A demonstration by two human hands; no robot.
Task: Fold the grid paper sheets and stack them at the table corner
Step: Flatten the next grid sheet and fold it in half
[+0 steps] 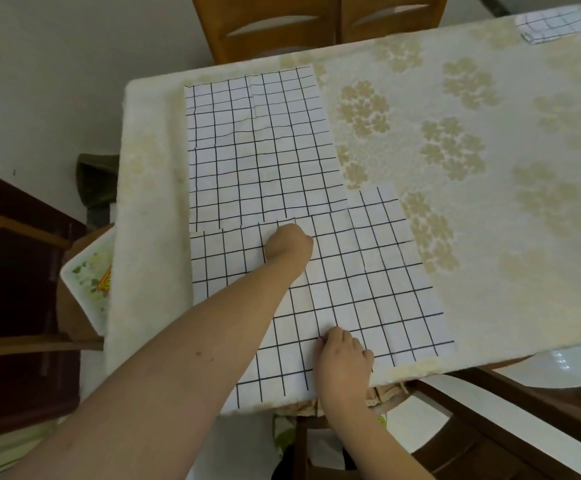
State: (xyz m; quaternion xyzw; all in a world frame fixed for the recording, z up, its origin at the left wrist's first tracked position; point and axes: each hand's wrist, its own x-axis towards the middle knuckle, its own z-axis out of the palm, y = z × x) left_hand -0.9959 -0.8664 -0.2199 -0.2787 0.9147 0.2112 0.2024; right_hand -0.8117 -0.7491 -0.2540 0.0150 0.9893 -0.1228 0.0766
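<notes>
Soft, even indoor light reaches you with faint shadows; glare whitens the desk (pixel 490 98) at its far right corner, well beyond both grips. Wide-angle bending curves the edges, and everything looks slightly blurred.

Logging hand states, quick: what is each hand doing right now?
Left hand: fingers curled, at the near grid paper sheet's far edge; grip cannot be told.
Right hand: fingertips pressing the same sheet's near part.

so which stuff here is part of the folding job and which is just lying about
Job: near white grid paper sheet; far white grid paper sheet; folded grid paper at the far corner; left hand; right hand.
Lying about: wooden chairs; white plate.
</notes>
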